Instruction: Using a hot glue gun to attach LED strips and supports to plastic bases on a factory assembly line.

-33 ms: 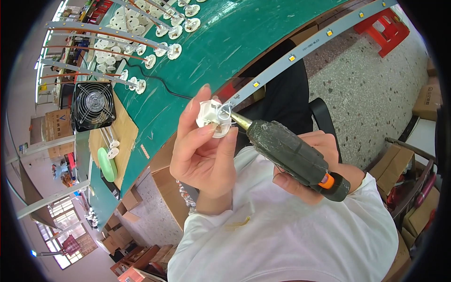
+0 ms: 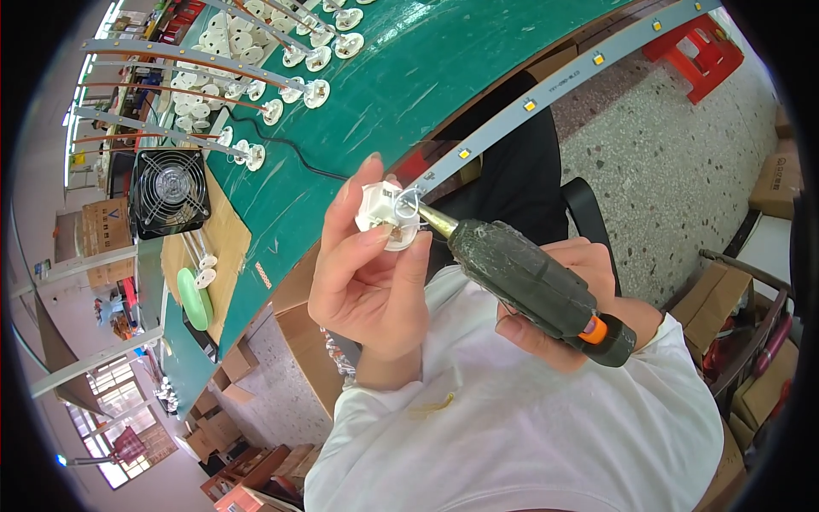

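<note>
My left hand (image 2: 367, 290) pinches a small round white plastic cap (image 2: 380, 218) between thumb and fingers, held up in front of my chest. A long grey LED strip (image 2: 563, 85) with yellow chips runs from the cap up to the right. My right hand (image 2: 554, 346) grips a dark hot-glue gun (image 2: 529, 277) with an orange trigger. Its brass nozzle (image 2: 435, 220) touches the cap where thin wires join the strip.
On the green worktable (image 2: 409, 94) lie several more strips ending in white caps (image 2: 256, 85). At its left stand a black fan (image 2: 169, 192) and a green disc (image 2: 196, 299) on cardboard. A red stool (image 2: 699, 47) and cardboard boxes (image 2: 776, 183) are on the speckled floor to the right.
</note>
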Demonstrator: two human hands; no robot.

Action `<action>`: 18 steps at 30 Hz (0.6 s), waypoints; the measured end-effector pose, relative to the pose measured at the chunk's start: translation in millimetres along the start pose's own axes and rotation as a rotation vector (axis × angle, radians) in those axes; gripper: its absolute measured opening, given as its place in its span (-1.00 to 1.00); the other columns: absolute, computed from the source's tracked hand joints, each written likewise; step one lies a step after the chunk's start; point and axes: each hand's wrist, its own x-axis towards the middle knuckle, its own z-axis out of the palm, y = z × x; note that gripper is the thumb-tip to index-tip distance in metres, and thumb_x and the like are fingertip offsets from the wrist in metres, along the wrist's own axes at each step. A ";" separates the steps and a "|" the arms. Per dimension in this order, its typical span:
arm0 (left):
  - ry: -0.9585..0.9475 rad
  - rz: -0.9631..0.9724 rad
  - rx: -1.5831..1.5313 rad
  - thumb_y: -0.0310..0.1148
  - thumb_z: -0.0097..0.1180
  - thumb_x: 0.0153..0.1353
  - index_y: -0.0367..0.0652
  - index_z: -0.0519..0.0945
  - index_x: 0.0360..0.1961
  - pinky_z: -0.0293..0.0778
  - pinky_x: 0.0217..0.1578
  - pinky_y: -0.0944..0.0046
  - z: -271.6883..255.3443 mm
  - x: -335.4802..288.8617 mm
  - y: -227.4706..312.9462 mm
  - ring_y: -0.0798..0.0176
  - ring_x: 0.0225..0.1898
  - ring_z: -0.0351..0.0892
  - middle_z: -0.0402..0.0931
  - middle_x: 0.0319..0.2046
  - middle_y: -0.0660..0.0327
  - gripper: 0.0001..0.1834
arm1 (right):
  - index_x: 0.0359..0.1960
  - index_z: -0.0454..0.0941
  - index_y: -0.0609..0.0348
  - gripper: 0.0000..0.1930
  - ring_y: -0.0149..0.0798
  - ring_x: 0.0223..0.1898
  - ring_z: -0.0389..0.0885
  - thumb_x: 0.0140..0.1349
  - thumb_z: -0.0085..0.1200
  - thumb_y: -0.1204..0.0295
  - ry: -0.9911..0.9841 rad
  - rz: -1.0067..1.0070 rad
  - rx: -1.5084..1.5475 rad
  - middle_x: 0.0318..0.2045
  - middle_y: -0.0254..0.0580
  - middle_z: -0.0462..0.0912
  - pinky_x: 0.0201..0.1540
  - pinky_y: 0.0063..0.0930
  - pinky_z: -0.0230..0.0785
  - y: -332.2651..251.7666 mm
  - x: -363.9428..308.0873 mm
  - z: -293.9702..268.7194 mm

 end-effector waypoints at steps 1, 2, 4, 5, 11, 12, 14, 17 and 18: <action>0.009 -0.007 -0.007 -0.87 0.09 -0.03 -0.28 0.50 -0.14 0.46 0.11 0.02 0.2 -0.4 -1.1 -0.31 0.24 0.24 0.25 0.19 -0.22 -0.58 | -0.50 0.56 0.27 -0.79 -0.20 -0.77 0.43 -0.25 0.30 0.57 0.001 0.000 -0.001 -0.70 -0.21 0.50 -0.72 -0.50 0.24 -0.3 -0.5 -0.8; 0.017 -0.014 -0.013 -0.87 0.10 -0.04 -0.28 0.50 -0.14 0.46 0.11 0.02 0.2 -0.7 -2.2 -0.31 0.24 0.24 0.25 0.19 -0.21 -0.58 | -0.50 0.56 0.26 -0.79 -0.20 -0.77 0.43 -0.26 0.30 0.57 -0.012 0.016 -0.013 -0.70 -0.21 0.50 -0.72 -0.50 0.24 -0.8 -1.7 -2.0; 0.020 -0.023 -0.011 -0.87 0.10 -0.04 -0.27 0.50 -0.14 0.46 0.11 0.03 -0.1 -0.4 -1.7 -0.31 0.24 0.24 0.26 0.19 -0.21 -0.58 | -0.51 0.56 0.26 -0.79 -0.20 -0.77 0.43 -0.26 0.30 0.57 -0.024 0.033 -0.022 -0.70 -0.21 0.50 -0.72 -0.50 0.24 -1.6 -2.3 -1.5; 0.024 -0.031 -0.011 -0.87 0.11 -0.04 -0.27 0.50 -0.14 0.46 0.11 0.03 -0.2 -0.3 -1.4 -0.31 0.24 0.25 0.26 0.19 -0.21 -0.57 | -0.52 0.56 0.25 -0.80 -0.20 -0.77 0.43 -0.26 0.30 0.57 -0.007 0.024 -0.014 -0.70 -0.21 0.50 -0.72 -0.51 0.24 -1.2 -1.8 -0.2; 0.032 -0.024 0.005 -0.87 0.11 -0.05 -0.26 0.50 -0.13 0.44 0.12 0.00 -0.4 -1.9 -1.9 -0.31 0.23 0.26 0.26 0.19 -0.20 -0.56 | -0.52 0.56 0.26 -0.80 -0.20 -0.75 0.45 -0.25 0.30 0.56 -0.044 0.016 -0.032 -0.69 -0.21 0.52 -0.71 -0.51 0.26 -1.2 -3.0 -3.8; 0.031 -0.024 0.004 -0.87 0.11 -0.05 -0.26 0.50 -0.13 0.44 0.12 0.00 -0.1 -1.8 -1.8 -0.31 0.23 0.26 0.26 0.19 -0.20 -0.56 | -0.52 0.56 0.26 -0.80 -0.20 -0.75 0.46 -0.25 0.30 0.56 -0.089 0.027 -0.051 -0.69 -0.21 0.52 -0.70 -0.52 0.27 -2.0 -3.1 -5.3; 0.009 -0.017 -0.003 -0.87 0.11 -0.04 -0.26 0.49 -0.13 0.43 0.13 -0.02 0.8 -1.6 -1.5 -0.31 0.23 0.26 0.26 0.19 -0.20 -0.57 | -0.53 0.55 0.26 -0.80 -0.20 -0.75 0.46 -0.25 0.31 0.56 -0.039 0.023 -0.029 -0.69 -0.21 0.52 -0.71 -0.52 0.26 -2.0 -1.7 -1.6; 0.032 -0.004 0.006 -0.87 0.11 -0.04 -0.28 0.50 -0.14 0.43 0.13 -0.02 1.3 -2.4 -1.2 -0.30 0.22 0.27 0.26 0.18 -0.21 -0.58 | -0.54 0.54 0.25 -0.80 -0.20 -0.75 0.44 -0.25 0.31 0.56 0.016 0.011 -0.005 -0.70 -0.22 0.50 -0.71 -0.52 0.24 -0.3 -1.5 1.2; 0.031 -0.005 0.005 -0.87 0.11 -0.04 -0.28 0.50 -0.14 0.43 0.13 -0.02 1.2 -2.2 -1.4 -0.30 0.22 0.27 0.26 0.18 -0.21 -0.58 | -0.55 0.54 0.25 -0.80 -0.20 -0.76 0.43 -0.25 0.31 0.56 0.023 0.005 -0.007 -0.70 -0.22 0.49 -0.71 -0.53 0.23 -0.1 -1.4 0.9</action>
